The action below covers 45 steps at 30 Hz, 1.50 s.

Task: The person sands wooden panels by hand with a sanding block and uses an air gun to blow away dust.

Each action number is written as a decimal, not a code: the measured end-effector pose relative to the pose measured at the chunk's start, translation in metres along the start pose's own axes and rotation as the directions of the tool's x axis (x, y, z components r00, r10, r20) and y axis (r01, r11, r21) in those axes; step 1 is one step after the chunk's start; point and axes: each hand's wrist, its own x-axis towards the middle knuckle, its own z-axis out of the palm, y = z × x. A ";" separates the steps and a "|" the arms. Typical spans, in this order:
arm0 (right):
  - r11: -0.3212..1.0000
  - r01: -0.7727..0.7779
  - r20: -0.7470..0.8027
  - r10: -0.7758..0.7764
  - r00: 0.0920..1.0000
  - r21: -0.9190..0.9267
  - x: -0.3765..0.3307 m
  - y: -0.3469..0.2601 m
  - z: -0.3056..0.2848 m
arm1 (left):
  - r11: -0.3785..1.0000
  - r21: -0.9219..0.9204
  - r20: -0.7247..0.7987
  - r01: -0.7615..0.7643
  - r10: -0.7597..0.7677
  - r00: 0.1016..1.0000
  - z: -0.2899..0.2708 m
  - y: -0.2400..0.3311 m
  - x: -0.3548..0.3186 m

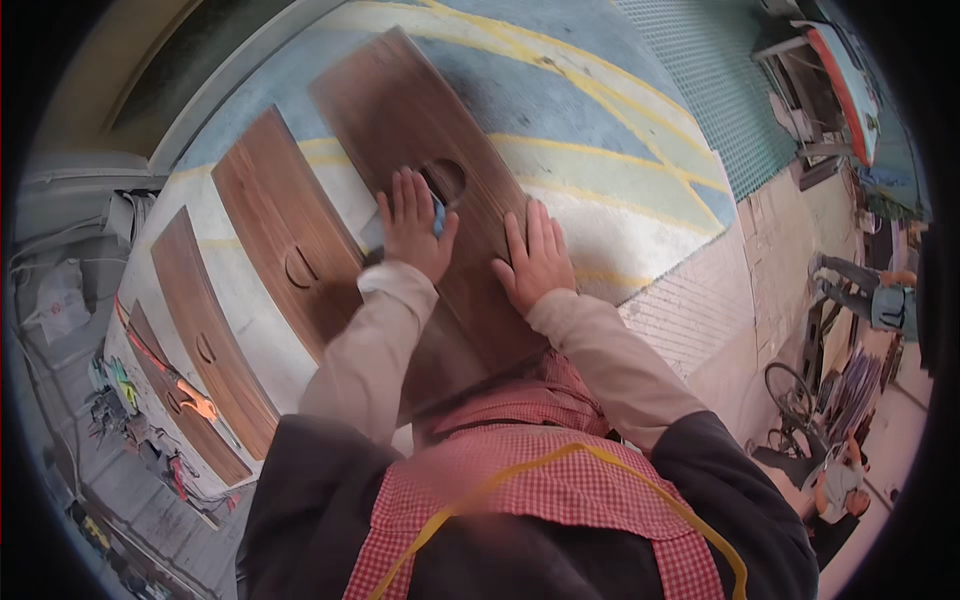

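A long dark brown wood-grain panel point(465, 240) lies before me, running from my apron to the far side of the work surface, with a semicircular cut-out point(445, 182) in its face. My left hand point(412, 228) rests over the panel beside the cut-out, fingers stretched out and thumb apart. A small blue piece point(438, 214) shows between its thumb and fingers; the hand hides most of it, and I cannot tell what it is. Along the panel's right edge, my right hand point(538, 255) lies flat with its fingers extended, holding nothing.
To the left lie more brown panels point(275, 210) with semicircular marks. An orange-handled tool point(197, 402) rests across the leftmost ones. Pale patterned covering point(600, 215) spreads beneath. Cluttered tools point(150, 440) sit lower left. At right are a bicycle point(790, 395) and other people point(880, 300).
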 end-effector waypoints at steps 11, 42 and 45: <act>0.996 -0.043 0.175 0.029 0.984 0.075 0.000 0.004 -0.007 | 0.993 0.060 -0.119 0.105 -0.098 0.988 0.018 -0.188 0.212; -0.230 -0.460 0.448 -0.106 0.888 0.857 -0.189 -0.026 -0.053 | -0.017 -0.804 0.594 0.594 -0.048 0.803 -0.070 0.130 -0.188; 0.020 -0.432 0.428 0.103 0.898 0.902 -0.201 -0.026 -0.051 | 0.646 -0.720 0.363 0.254 0.040 0.931 -0.086 0.120 -0.165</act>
